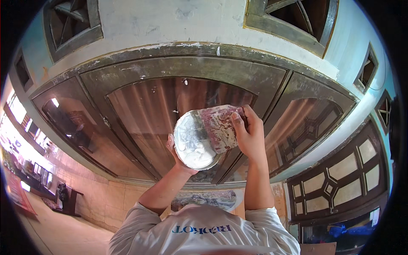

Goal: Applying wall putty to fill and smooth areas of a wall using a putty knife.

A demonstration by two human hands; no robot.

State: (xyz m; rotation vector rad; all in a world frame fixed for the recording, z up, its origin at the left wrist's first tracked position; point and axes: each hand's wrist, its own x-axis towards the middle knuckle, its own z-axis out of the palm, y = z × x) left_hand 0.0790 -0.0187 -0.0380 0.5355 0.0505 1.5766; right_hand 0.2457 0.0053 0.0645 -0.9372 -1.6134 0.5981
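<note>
Right hand (250,131) clasps a flat, reddish scraper (219,128) by its outer edge, thumb lying on the near face and the other fingers wrapped mostly behind. Streaks of pale, crusted matter cover that face. With the round white container (182,120) taken as the dial's centre, the right hand sits between two and three o'clock, and the scraper overlaps the mouth from about one to four.

Left hand (175,154) grasps the container at eight o'clock, fingertips showing along the side; its palm is mostly hidden. White paste (199,157) lies thickest toward six o'clock inside, thinning to a greyish smear near the middle. The container is tipped so that its mouth faces the camera.

Behind the hands spread brown wooden panels (182,66) with glass, reddish-brown curtains (148,114) showing through. Above, at twelve, runs a pale, patchy wall (170,21); a wooden-framed vent (282,33) is set in it at one. Near six lies a patterned mat (204,199), just beyond the pale shirt (204,216). Far out at eight, a dark low table (71,202) stands on the tiled floor (95,202).
</note>
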